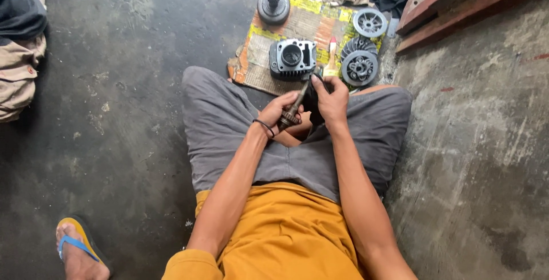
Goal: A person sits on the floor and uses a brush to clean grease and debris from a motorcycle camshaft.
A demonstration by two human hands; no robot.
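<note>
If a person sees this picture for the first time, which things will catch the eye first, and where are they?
At the centre, the left hand and the right hand together grip a dark metal shaft above the lap, over grey shorts. Just beyond them, a flattened cardboard sheet on the concrete floor carries a finned engine cylinder and round metal parts. At lower left, a foot in a yellow and blue sandal stands apart.

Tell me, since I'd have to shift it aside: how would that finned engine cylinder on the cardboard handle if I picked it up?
The finned cylinder looks like solid cast metal, so probably heavy for its size and fully rigid. It sits broad and squat on the flattened cardboard, so a push would likely slide it rather than tip it. Its thin fins might chip if dropped.
</note>
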